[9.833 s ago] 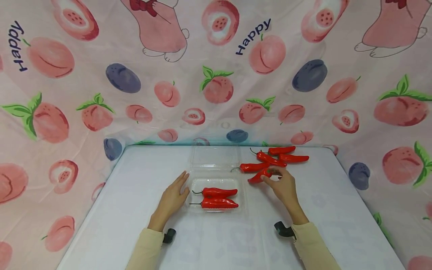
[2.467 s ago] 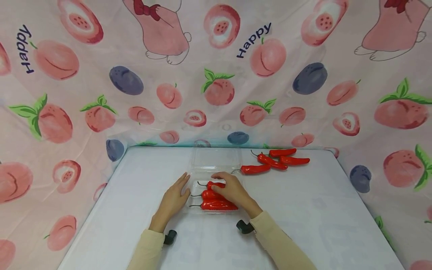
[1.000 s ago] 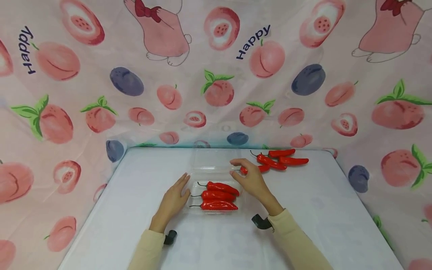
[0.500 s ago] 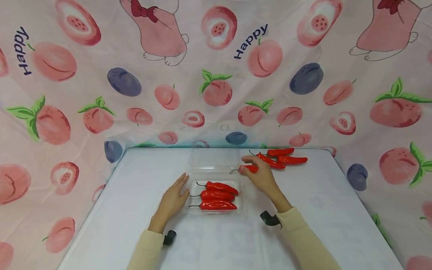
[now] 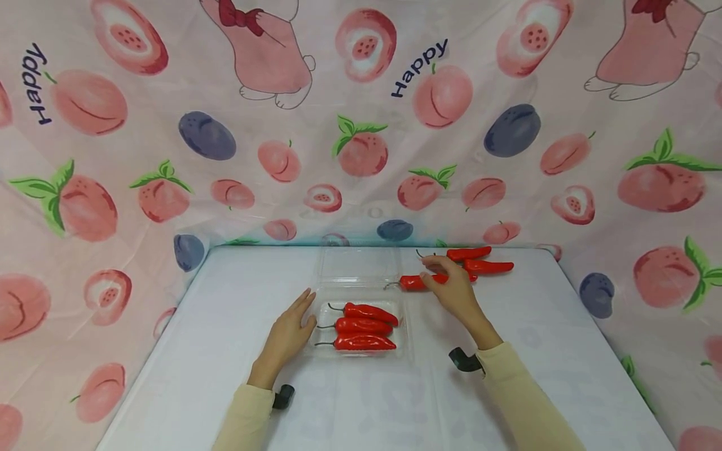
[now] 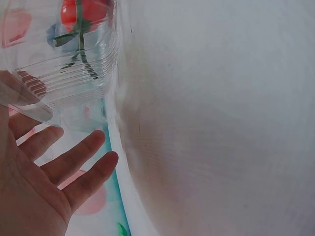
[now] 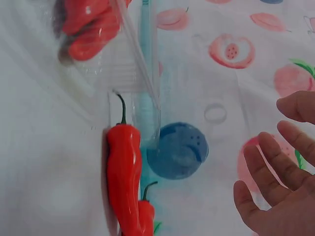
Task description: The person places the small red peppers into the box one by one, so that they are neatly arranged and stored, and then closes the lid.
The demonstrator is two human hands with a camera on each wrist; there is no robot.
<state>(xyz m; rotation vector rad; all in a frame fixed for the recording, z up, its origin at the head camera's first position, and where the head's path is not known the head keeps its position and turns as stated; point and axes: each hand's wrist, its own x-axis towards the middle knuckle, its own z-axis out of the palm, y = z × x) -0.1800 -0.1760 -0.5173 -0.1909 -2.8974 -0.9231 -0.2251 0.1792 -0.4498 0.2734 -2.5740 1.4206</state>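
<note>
Rests left hand (image 5: 286,332), fingers straight, at left edge of clear box (image 5: 401,338) with boxed peppers (image 5: 363,326) inside; holds right hand (image 5: 454,289) over loose pepper (image 5: 412,283), fingers parted, gripping nothing. Could scatter peppers behind (image 5: 488,267) if pinching too wide; could skid box if bumped.

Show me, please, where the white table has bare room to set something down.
Bare white table lies left of the left hand, right of the right sleeve, and between both sleeves in front of the clear container. Crowded: right of the open lid, where the right hand partly hides loose red peppers.
</note>
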